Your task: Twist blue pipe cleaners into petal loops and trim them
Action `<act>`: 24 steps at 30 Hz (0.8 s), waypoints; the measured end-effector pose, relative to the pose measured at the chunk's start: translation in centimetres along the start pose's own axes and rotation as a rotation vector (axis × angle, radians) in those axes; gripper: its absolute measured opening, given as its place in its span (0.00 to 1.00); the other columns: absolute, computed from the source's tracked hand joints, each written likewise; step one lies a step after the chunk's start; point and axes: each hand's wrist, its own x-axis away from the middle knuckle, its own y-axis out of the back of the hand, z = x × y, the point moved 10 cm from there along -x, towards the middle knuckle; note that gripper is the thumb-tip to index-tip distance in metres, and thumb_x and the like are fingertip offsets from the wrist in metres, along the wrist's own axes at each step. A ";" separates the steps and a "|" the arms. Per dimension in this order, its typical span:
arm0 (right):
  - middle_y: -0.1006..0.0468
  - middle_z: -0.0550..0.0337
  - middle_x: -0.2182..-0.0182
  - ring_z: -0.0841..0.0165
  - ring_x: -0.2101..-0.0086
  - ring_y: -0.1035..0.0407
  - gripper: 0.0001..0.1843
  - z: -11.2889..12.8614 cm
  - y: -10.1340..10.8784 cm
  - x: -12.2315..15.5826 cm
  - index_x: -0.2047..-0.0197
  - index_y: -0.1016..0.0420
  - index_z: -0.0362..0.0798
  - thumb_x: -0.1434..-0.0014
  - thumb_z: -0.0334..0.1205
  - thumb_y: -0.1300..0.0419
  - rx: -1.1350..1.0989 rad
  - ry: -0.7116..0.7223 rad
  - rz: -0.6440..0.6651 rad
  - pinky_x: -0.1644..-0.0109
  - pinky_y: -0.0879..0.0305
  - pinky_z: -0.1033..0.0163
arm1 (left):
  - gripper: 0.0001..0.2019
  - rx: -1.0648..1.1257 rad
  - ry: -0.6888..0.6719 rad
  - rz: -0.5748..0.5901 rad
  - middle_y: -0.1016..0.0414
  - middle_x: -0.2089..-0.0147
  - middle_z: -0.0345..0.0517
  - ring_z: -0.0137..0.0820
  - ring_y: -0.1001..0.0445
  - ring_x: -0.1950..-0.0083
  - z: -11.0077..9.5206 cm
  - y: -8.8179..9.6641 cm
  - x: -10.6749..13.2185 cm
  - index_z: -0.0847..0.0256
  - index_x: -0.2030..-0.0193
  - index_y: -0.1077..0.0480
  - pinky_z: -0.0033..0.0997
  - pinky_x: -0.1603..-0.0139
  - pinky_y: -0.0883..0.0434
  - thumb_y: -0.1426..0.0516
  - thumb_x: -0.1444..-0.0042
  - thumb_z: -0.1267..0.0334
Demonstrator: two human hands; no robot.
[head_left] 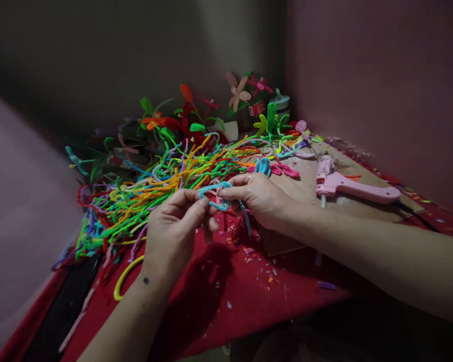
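Observation:
Between my two hands is a light blue pipe cleaner [214,189] bent into a loop, with a loose end hanging down below my right hand. My left hand [175,226] pinches the loop's left side between thumb and fingers. At its right side, my right hand [258,196] grips the loop, thumb and index finger pressed together. Just beyond my right hand lie a folded blue pipe cleaner piece [262,166] and a pink one [285,167]. A big tangle of coloured pipe cleaners [189,168] spreads behind and left of my hands.
A pink glue gun [357,186] rests on a brown board [300,178] at the right. Pipe cleaner flowers [239,94] and a lidded container [281,100] stand at the back. Fuzz scraps dot the red cloth [249,301]. A yellow curved handle [125,276] shows beside my left wrist.

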 end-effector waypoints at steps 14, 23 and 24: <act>0.31 0.63 0.82 0.77 0.81 0.43 0.04 -0.4 0.1 -0.1 0.78 0.30 0.43 0.54 0.30 0.41 0.044 0.004 0.003 0.78 0.50 0.68 | 0.02 -0.560 -0.362 -0.084 0.27 0.77 0.35 0.24 0.28 0.77 -2.5 -0.3 1.4 0.59 0.66 0.33 0.24 0.72 0.31 0.46 0.44 0.64; 0.30 0.63 0.82 0.75 0.81 0.40 0.04 -0.8 0.0 -0.2 0.78 0.29 0.42 0.55 0.30 0.38 -0.061 -0.035 0.009 0.76 0.44 0.67 | 0.04 -0.368 -0.179 0.042 0.29 0.80 0.35 0.24 0.31 0.81 -0.3 -1.4 0.7 0.61 0.70 0.33 0.23 0.79 0.33 0.45 0.45 0.65; 0.30 0.63 0.82 0.75 0.81 0.40 0.05 -0.8 -0.1 -0.2 0.78 0.30 0.43 0.54 0.31 0.38 -0.082 -0.045 0.016 0.76 0.44 0.67 | 0.05 -0.298 -0.109 0.064 0.29 0.80 0.36 0.25 0.31 0.81 0.3 -1.5 0.6 0.62 0.70 0.33 0.24 0.79 0.32 0.45 0.45 0.64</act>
